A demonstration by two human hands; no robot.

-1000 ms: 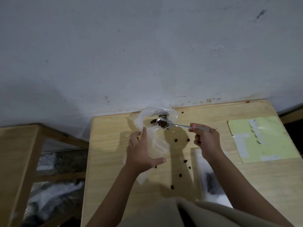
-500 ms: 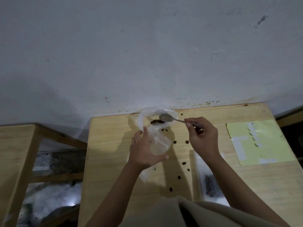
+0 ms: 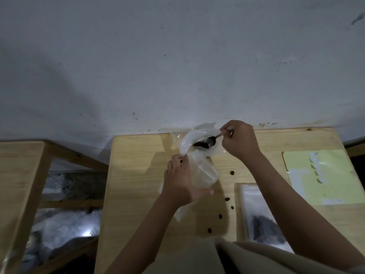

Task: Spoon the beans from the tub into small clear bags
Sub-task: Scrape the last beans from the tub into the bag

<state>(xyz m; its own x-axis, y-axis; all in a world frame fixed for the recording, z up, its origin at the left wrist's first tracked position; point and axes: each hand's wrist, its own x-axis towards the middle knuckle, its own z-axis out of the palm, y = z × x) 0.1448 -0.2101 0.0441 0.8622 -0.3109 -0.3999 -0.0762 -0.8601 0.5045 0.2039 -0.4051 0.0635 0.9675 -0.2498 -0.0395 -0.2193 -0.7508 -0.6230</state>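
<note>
My left hand [image 3: 180,181] holds a small clear bag [image 3: 203,173] and pinches the edge of a larger white plastic wrap [image 3: 189,139] near the table's far edge. My right hand [image 3: 240,140] pinches the handle of a metal spoon [image 3: 211,141], whose bowl points down-left into the wrap beside a small heap of dark beans [image 3: 199,144]. Several loose beans [image 3: 228,199] lie scattered on the wooden table [image 3: 134,184].
A filled clear bag of dark beans [image 3: 260,224] lies flat at the right front. A yellow-green sheet with white stickers [image 3: 320,175] sits at the right. A grey wall rises behind the table. A second wooden frame [image 3: 21,175] stands at the left.
My right hand has moved up and back toward the wall, turning the spoon so its bowl now dips into the wrap among the beans. My left hand shifted slightly, still holding the bag.
</note>
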